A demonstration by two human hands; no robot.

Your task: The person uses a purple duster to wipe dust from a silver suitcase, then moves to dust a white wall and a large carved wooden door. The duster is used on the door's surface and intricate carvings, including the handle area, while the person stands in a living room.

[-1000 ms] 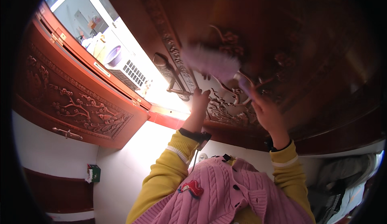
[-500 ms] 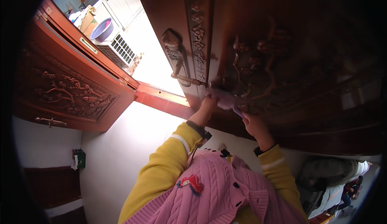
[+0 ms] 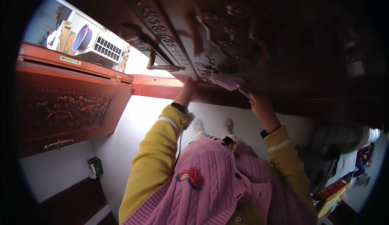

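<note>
My right hand (image 3: 262, 108) is wrapped round the purple handle of a fluffy duster (image 3: 226, 82). The duster's pale purple head lies against the lower carved part of a dark reddish-brown wooden door (image 3: 300, 51). Beside the door's left edge is my left hand (image 3: 188, 90), below the bronze door handle (image 3: 166, 67); its fingers are smeared by motion, and I cannot tell whether they touch the door.
A second carved door leaf (image 3: 73, 107) stands swung in on the left. Through the gap show a white slatted unit (image 3: 103, 49) and a purple basin (image 3: 82, 38). A green box (image 3: 95, 166) sits by the left wall. A person (image 3: 364, 158) is far right.
My left hand has come away from the duster head and moved left. The duster head now sits lower in view, with my right hand still on its handle. My view has shifted, showing my shoes.
</note>
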